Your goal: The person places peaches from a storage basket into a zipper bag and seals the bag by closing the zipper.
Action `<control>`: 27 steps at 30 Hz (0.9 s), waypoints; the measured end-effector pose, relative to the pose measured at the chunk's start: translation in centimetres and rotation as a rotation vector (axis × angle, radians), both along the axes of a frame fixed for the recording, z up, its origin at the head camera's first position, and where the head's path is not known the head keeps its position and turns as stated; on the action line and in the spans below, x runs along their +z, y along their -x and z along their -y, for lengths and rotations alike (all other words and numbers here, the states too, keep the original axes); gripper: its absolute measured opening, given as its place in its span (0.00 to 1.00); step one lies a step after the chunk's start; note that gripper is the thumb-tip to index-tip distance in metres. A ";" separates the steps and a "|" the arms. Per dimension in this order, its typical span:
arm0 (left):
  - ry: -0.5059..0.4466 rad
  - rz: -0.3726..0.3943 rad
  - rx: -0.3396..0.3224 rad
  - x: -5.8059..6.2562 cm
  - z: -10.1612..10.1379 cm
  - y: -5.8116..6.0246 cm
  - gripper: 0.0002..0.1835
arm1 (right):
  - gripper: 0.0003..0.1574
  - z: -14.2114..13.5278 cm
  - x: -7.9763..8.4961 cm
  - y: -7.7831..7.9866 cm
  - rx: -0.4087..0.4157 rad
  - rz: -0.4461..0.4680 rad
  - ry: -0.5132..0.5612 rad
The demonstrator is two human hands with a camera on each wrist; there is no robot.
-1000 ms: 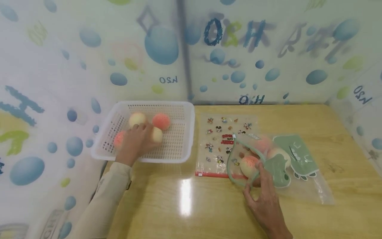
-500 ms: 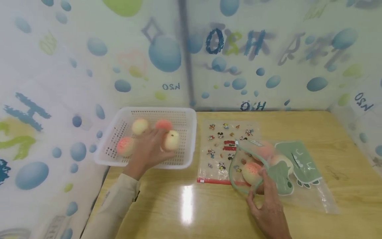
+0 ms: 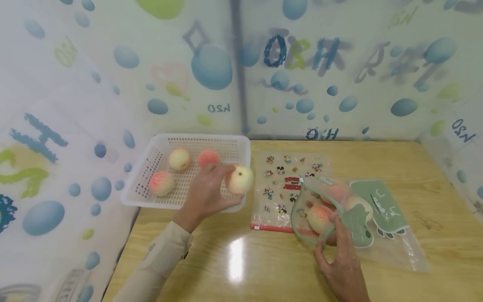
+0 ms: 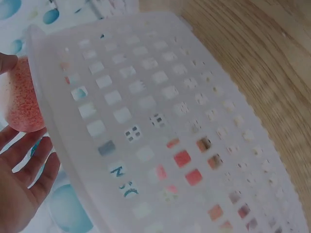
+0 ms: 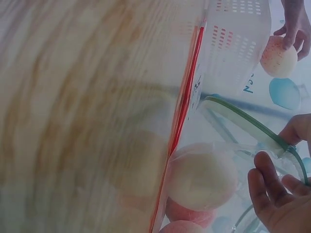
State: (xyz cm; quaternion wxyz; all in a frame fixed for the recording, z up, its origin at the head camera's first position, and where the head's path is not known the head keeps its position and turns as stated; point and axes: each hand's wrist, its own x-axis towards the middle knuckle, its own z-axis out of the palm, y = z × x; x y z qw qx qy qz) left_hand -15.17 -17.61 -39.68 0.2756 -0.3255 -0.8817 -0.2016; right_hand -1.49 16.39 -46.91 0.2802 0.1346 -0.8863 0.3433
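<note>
My left hand [image 3: 205,191] grips a pale yellow and pink peach [image 3: 240,180], held up over the right rim of the white plastic basket [image 3: 158,204]. In the left wrist view the peach's [image 4: 22,97] speckled pink side shows just past the basket's rim. Three more peaches [image 3: 162,183] lie inside the basket. My right hand [image 3: 342,264] pinches the green-edged mouth of a clear zip bag [image 3: 356,230] with a green dinosaur print, holding it open. Several peaches lie inside this bag, one [image 3: 320,218] near the mouth.
A flat clear bag with cartoon prints and a red zip [image 3: 273,228] lies between the basket and the dinosaur bag, partly under the latter. The wooden table [image 3: 234,268] meets a patterned wall [image 3: 320,96] at the back and another at the left.
My left hand has lifted a peach from among those in the basket and carried it rightward to the rim. My right hand keeps its hold on the bag mouth.
</note>
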 end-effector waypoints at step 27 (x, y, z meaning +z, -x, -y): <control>-0.008 -0.033 -0.218 -3.1 -9.9 -2.5 0.35 | 0.42 0.2 -0.8 0.3 0.012 -0.113 -0.025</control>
